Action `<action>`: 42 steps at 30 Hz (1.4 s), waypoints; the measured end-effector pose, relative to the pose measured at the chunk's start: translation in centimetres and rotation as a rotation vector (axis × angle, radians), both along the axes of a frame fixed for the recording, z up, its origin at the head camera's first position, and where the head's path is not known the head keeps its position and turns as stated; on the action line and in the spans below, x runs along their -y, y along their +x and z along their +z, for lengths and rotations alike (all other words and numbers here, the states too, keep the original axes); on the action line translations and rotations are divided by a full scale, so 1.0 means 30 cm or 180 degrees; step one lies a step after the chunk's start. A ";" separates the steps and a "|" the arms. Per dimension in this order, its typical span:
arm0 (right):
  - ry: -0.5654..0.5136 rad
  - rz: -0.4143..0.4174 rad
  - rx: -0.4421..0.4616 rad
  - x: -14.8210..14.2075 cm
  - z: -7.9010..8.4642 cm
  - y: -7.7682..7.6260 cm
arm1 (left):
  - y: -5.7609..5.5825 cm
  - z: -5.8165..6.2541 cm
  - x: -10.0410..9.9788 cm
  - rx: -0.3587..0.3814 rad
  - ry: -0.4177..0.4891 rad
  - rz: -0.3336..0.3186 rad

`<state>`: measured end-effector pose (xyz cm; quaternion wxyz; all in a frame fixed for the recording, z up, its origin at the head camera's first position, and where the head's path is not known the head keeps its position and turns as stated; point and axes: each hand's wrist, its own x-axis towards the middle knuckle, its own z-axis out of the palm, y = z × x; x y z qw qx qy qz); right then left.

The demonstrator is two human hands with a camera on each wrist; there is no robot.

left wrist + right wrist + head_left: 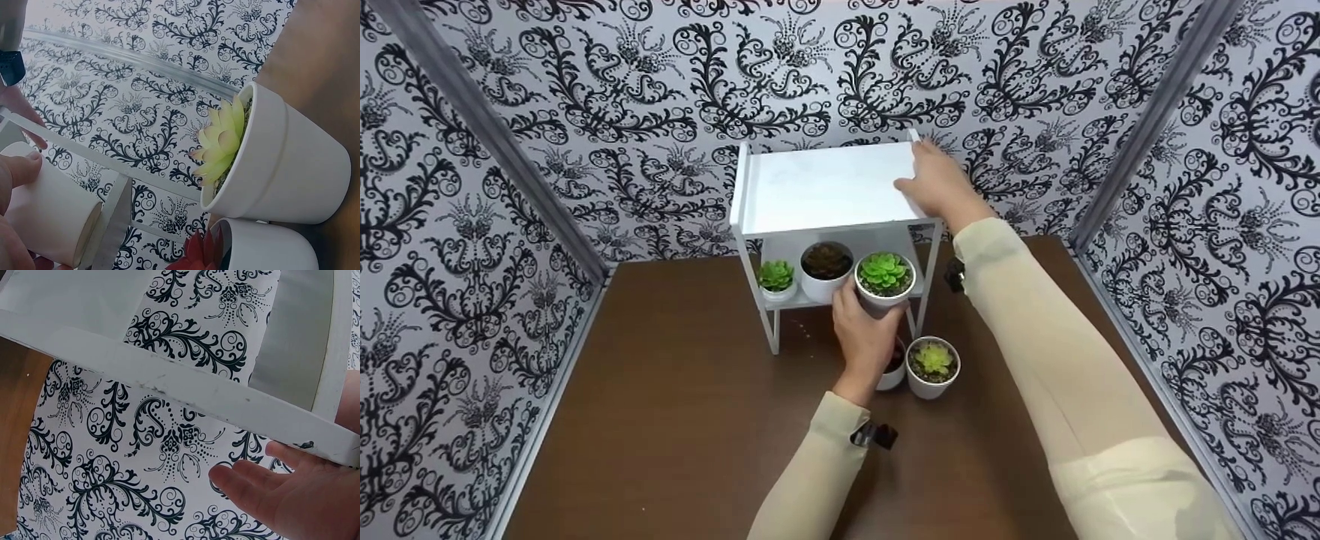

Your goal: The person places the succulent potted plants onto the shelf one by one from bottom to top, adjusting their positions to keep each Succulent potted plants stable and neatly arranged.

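Shelf (825, 187): plain white, dark scuffs (304, 445) along one edge (small, clearest from right wrist). Walls (660, 75): pale ground, black scrollwork with flowers, dotted sprays. Corner strips (476, 112): grey. Table (660, 435): brown. Held pot (50, 208): white; its succulent (883, 270) bright green. Small pot (777, 293): white, leafy plant (775, 274) green. Middle pot (825, 289): white, dark plant (826, 261) brownish. Pot on table (304, 163): white, rosette (222, 143) yellow-green, tips pinkish. Neighbouring pot (270, 247): white, spiky plant (198, 250) deep red. Sleeves (1027, 315): pale cream. Wrist devices (884, 435): black.

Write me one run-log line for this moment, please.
Left hand: holds potted green succulent | right hand: on white shelf, top right | lower tier: small green plant, dark plant | tabletop: yellow-green plant, red plant
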<state>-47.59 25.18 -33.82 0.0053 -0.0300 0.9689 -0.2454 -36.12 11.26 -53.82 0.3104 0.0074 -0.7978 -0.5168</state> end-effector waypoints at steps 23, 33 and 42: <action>0.0064 0.0009 -0.0061 0.006 0.001 0.005 | -0.012 0.005 0.006 -0.0120 -0.0072 -0.0098; 0.0030 0.0017 -0.0084 0.006 0.006 0.008 | -0.016 0.003 0.001 -0.0099 -0.0034 -0.0117; -0.0005 0.0000 -0.0070 0.005 0.004 0.011 | -0.017 0.005 0.002 -0.0049 0.0015 -0.0189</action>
